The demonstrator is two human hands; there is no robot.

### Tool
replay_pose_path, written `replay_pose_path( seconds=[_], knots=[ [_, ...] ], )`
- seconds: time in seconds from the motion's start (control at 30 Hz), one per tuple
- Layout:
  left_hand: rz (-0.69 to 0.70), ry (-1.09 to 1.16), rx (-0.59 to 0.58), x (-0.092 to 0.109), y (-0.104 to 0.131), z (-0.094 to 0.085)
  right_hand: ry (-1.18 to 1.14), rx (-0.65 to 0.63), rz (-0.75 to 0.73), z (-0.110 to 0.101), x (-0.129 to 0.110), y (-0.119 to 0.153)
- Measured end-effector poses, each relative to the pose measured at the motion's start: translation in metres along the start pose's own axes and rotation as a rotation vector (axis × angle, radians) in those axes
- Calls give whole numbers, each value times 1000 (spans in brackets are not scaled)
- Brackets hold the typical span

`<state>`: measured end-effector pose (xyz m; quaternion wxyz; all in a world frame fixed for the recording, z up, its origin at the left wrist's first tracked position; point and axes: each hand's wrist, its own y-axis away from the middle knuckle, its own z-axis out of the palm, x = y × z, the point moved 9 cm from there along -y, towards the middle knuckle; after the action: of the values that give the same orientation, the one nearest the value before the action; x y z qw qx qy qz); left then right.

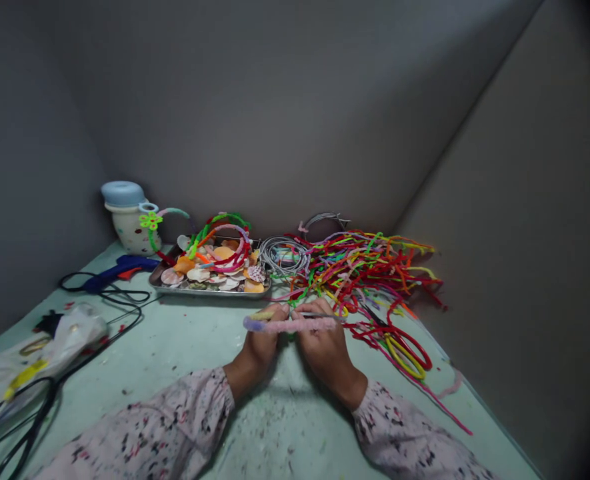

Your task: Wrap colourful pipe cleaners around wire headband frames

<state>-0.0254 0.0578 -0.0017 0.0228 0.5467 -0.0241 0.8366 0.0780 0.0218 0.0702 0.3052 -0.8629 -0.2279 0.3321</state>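
My left hand [262, 347] and my right hand [323, 348] meet near the middle of the table, fingers pinched together. Between them they hold a pipe-cleaner-wrapped hoop [297, 325], seen nearly edge-on. Its near side is fuzzy pink, turning purple at the left end and pale yellow behind. A thin greyish stretch, which looks like bare wire, runs along its far right side. Bits of green show around my fingertips, partly hidden by them. Just beyond my right hand lies a tangled heap of pipe cleaners [369, 263] in red, orange, yellow and green.
A metal tray [209, 293] holds seashells and finished-looking fuzzy hoops. Beside it sits coiled wire [285, 257]. Scissors [375, 317] lie among strands at right. To the left are a blue glue gun [119, 272], black cables, a plastic bag [75, 333] and a blue-lidded cup [127, 223].
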Motion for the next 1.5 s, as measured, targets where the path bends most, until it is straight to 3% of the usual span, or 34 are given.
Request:
replay_pose_path(
  seconds=[0.13, 0.33, 0.63, 0.87, 1.0, 1.07, 1.23, 1.5],
  knots=[
    [142, -106, -87, 18, 3, 8, -1, 3, 32, -2, 3, -1],
    [99, -141, -65, 9, 2, 3, -11, -24, 29, 0, 7, -3],
    [98, -145, -74, 13, 2, 7, 51, -106, -5, -7, 0, -11],
    [143, -264, -131, 13, 4, 3, 347, -225, -244, -1, -16, -9],
    [159, -369, -116, 8, 3, -4, 448, -220, -337, 0, -22, -5],
    [67, -328, -58, -2, 1, -9, 325, -216, -252, -3, -16, -7],
    [-47, -205, 7, -13, 1, -10, -169, -249, 178, -1, 16, -13],
    [-73, -247, -39, -14, 3, -8, -515, -295, 367, 4, 26, -13]
  ],
)
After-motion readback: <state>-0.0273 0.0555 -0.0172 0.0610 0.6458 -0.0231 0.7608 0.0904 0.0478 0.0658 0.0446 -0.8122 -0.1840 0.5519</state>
